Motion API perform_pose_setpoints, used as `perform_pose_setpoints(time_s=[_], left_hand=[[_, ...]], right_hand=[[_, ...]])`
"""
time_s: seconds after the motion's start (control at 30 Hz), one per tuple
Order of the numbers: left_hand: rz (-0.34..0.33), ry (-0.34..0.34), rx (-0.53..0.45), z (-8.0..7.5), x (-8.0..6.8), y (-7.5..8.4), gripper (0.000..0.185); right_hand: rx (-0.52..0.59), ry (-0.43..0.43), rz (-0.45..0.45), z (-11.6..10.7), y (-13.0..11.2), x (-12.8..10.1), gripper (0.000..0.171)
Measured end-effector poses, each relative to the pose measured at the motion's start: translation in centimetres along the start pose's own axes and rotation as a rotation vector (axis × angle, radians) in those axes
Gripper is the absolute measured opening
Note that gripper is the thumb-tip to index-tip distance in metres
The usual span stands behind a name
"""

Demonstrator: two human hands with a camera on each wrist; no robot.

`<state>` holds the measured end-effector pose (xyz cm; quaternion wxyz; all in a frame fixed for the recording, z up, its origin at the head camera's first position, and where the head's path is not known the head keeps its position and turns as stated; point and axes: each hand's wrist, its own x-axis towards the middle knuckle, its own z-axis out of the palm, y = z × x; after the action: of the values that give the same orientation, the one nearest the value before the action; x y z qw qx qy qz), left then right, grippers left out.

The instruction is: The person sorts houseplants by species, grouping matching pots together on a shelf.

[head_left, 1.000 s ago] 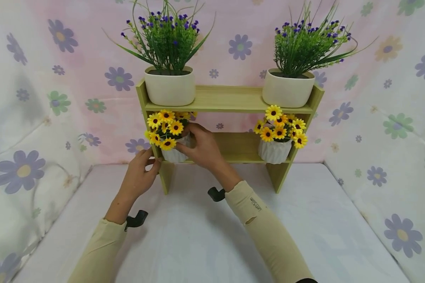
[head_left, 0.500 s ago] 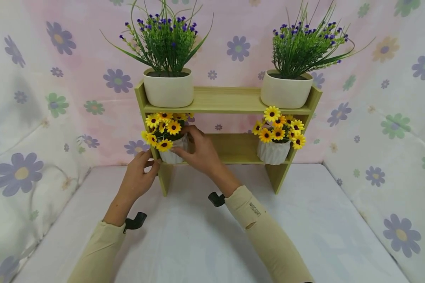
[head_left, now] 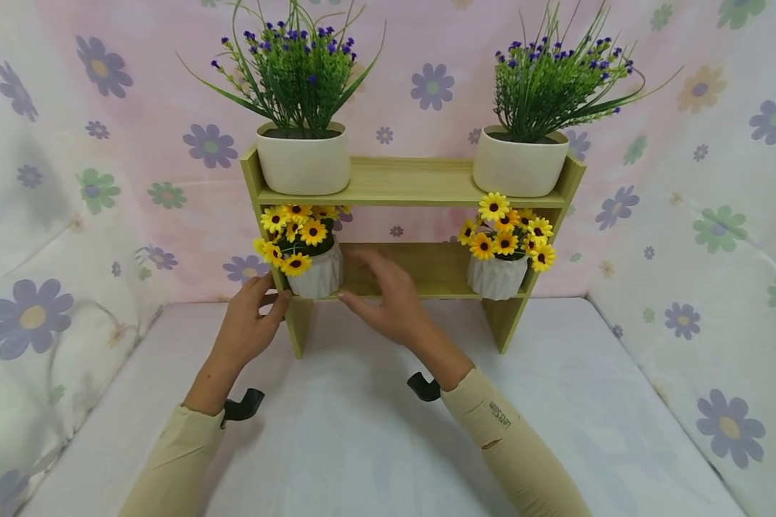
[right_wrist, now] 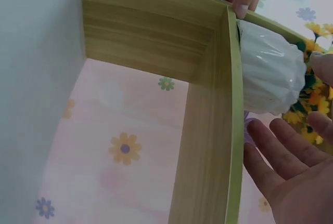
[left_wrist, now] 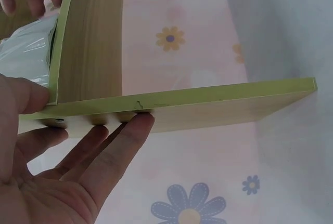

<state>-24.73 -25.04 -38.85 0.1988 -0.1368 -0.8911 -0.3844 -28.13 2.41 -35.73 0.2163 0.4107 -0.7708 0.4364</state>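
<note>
A two-tier wooden shelf (head_left: 414,183) stands against the patterned backdrop. My left hand (head_left: 248,323) holds its left side panel (left_wrist: 208,96), with the thumb on the inner side and the fingers against the outer face. On the lower tier's left end sits a ribbed white pot (head_left: 320,271) of yellow artificial sunflowers (head_left: 299,235). My right hand (head_left: 391,298) is just to the right of that pot, fingers spread and holding nothing. In the right wrist view, a gap shows between the right fingers (right_wrist: 286,146) and the pot (right_wrist: 270,70).
A matching sunflower pot (head_left: 496,278) stands at the lower tier's right end. Two cream oval planters, one at the left (head_left: 304,165) and one at the right (head_left: 520,165), hold grassy purple flowers on the top tier. A white cloth (head_left: 375,445) covers the table.
My right hand has let go of the left sunflower pot and moved off to the right. The left hand stays on the shelf's side panel. The view has shifted slightly.
</note>
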Motion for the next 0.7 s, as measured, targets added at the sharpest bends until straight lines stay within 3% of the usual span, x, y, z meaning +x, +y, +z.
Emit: perform_pose_setpoints(time_s=[0.4,0.7], left_hand=[[-0.057,0.008,0.037,-0.7,-0.9,-0.4,0.053],[-0.053,0.011,0.095,-1.7,-2.5,-0.3,0.059]], right_hand=[[-0.106,0.074,0.014,-3.0,-0.3,-6.1,0.049],[-0.234,0.371,0.038,-8.1,2.5,-11.7,0.017]])
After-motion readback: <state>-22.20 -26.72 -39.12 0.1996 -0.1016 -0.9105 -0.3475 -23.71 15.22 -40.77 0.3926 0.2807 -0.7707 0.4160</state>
